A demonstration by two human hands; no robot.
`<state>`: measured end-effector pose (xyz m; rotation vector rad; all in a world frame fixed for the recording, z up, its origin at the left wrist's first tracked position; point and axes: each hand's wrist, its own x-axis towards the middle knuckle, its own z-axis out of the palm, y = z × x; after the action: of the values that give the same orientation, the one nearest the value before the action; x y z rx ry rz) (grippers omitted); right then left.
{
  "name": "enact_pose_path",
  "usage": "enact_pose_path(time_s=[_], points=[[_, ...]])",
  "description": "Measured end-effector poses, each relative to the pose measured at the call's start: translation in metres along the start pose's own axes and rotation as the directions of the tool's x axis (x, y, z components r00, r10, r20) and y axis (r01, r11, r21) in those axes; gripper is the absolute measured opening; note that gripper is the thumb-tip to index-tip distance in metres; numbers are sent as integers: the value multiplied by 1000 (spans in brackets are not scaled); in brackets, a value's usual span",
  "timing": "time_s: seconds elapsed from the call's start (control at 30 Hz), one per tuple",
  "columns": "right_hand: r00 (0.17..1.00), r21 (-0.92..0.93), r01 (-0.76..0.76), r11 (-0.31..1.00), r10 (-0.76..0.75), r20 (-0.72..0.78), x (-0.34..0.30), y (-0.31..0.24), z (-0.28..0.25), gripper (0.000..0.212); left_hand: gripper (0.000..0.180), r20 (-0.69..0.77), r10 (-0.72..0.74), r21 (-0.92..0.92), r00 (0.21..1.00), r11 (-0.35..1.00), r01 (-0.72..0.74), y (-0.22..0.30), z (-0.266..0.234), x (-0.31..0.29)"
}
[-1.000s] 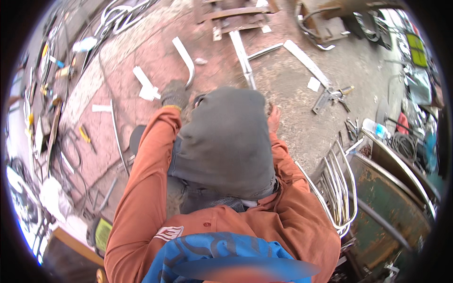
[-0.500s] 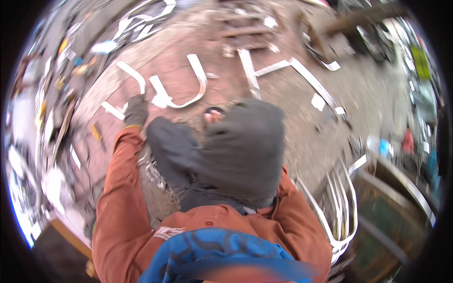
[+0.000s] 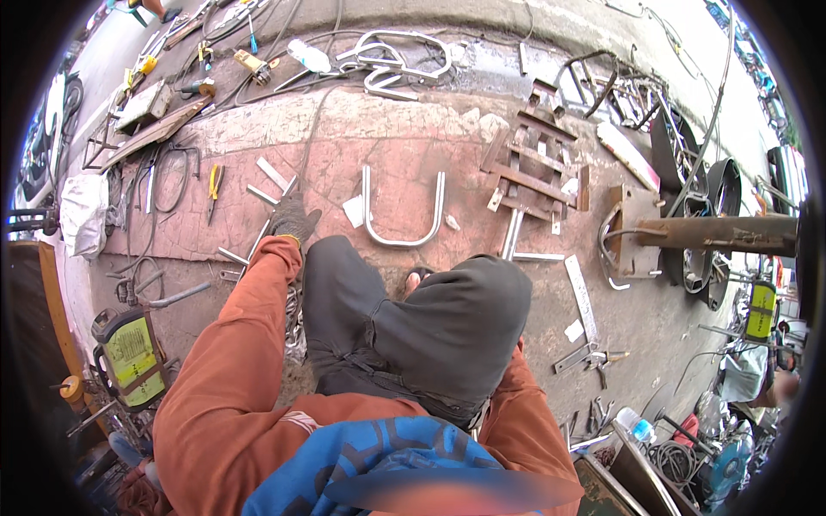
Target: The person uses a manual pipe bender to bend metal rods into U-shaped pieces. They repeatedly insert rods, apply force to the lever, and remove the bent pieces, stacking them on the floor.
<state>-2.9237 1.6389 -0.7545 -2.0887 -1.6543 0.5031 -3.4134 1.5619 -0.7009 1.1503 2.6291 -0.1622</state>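
Observation:
My left hand [image 3: 292,219], in a dark grey glove, reaches down to the ground on the left. Its fingers close around a narrow metal bar piece [image 3: 261,234] with short bars sticking out to one side; the thumb points off to the right. Right of it, a shiny U-shaped metal tube [image 3: 404,242] lies flat, with a small white scrap [image 3: 354,211] between it and the glove. My right forearm [image 3: 523,396] runs down beside my bent leg, and the leg hides my right hand.
Yellow-handled pliers [image 3: 214,187] lie at left, near a green-and-black machine [image 3: 136,357]. A rusty steel frame [image 3: 538,163] stands ahead right, beside a thick brown pipe [image 3: 723,234]. A flat metal strip [image 3: 582,297] and a clamp [image 3: 600,357] lie right. Bent tubes [image 3: 400,60] lie farther ahead.
My view has swung round and is sharp now instead of smeared. The left hand stays at the bar piece, appearing farther right in the picture. The right hand stays hidden.

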Motion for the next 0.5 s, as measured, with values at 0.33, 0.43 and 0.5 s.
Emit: enact_pose_path(time_s=[0.33,0.43,0.5], points=[[563,301,558,773,-619,548,201,-272,90,34,37,-333,245,-304,911,886,-350,45,6,177],[482,173,660,731,-589,649,239,-345,143,41,36,-346,358,-227,868,865,-447,70,10,257],[467,152,668,728,-570,676,260,-381,189,43,35,-437,395,-136,808,859,-494,84,19,291]])
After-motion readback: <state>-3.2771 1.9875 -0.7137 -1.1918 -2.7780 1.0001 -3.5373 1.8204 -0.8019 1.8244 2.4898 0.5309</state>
